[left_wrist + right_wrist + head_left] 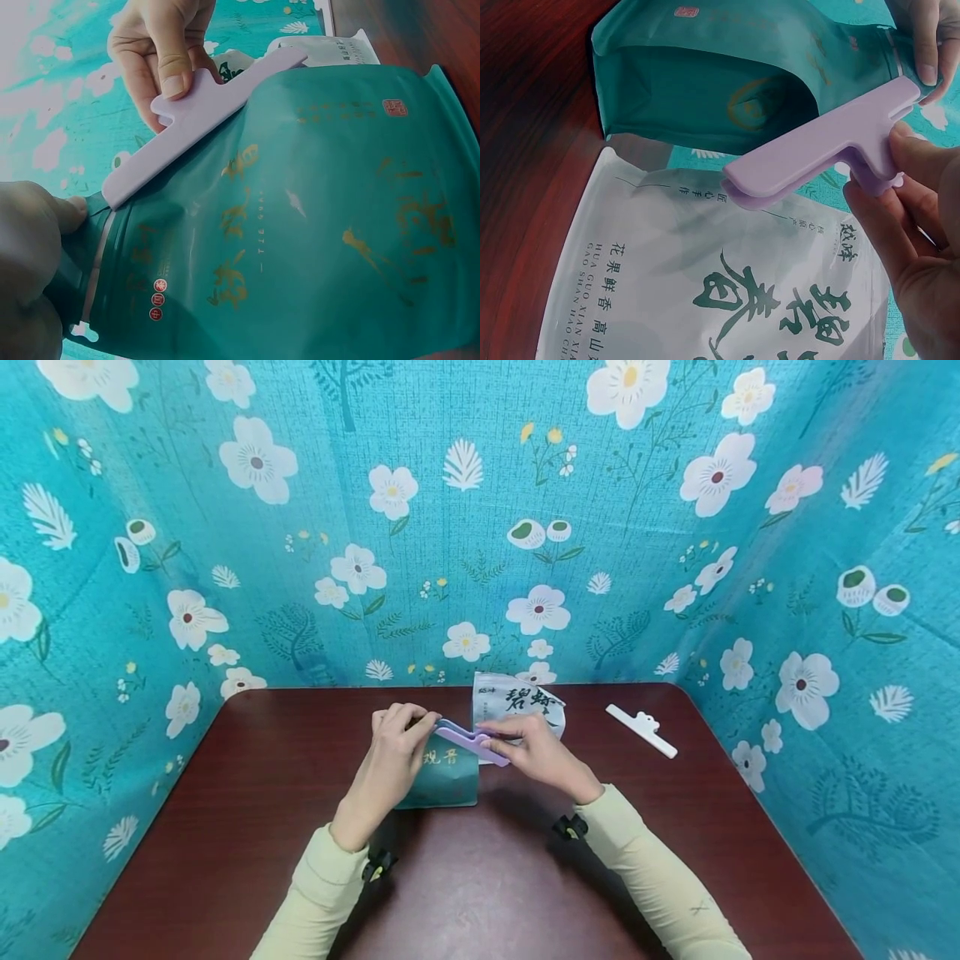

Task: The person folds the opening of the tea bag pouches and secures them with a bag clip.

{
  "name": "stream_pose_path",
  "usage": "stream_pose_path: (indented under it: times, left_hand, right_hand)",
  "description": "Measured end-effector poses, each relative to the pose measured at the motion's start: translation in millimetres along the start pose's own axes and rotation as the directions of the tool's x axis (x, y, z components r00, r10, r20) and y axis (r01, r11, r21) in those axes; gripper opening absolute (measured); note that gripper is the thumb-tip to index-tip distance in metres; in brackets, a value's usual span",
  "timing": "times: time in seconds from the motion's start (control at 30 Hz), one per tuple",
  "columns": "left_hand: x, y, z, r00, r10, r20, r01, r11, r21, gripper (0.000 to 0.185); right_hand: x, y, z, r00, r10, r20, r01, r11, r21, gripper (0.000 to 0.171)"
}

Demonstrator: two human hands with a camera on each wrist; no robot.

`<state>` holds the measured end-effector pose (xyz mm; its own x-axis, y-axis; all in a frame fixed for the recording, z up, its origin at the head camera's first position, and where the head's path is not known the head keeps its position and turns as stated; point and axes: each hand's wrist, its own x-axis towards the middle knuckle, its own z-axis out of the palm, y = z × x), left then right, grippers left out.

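Clipping a teal pouch at the table's middle
Right hand (542, 752) pinching lilac bag clip (472, 742) across teal tea pouch (447, 772); left hand (396, 747) fingers curled round pouch top; white pouch (517, 697) just beyond right fingers, white clip (641, 731) well apart

Both cream-sleeved forearms reach toward frame centre; the left hand (393, 737) and right hand (536, 750) meet there, fingers curled, pinching.

In the head view the left hand (393, 752) hides the green bag's (444, 772) top; the white bag (517, 702) behind is partly covered, its print seemingly too small to read.
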<state>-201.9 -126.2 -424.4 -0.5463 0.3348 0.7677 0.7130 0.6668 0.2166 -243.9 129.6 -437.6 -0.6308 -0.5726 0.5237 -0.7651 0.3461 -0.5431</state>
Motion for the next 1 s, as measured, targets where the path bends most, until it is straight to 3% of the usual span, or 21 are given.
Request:
stream_pose_path:
  times: [0.67, 0.83, 1.0]
  left_hand:
    - [0.9, 0.8, -1.9, 1.0, -0.002, 0.008, 0.003, 1.0, -0.03, 0.036]
    - [-0.6, -0.7, -0.3, 0.997, -0.049, -0.066, 0.05, 0.999, 0.011, 0.032]
    - [-2.7, -0.2, 1.5, 0.981, -0.109, -0.161, 0.112, 0.994, 0.011, 0.024]
  right_hand:
    - [7.3, 1.3, -0.3, 1.0, -0.02, 0.001, 0.02, 0.999, 0.042, 0.026]
    - [8.3, 1.5, 2.0, 1.0, -0.019, -0.013, 0.02, 0.999, 0.041, 0.027]
    - [6.5, 3.4, 3.9, 1.0, -0.012, -0.025, 0.013, 0.999, 0.042, 0.027]
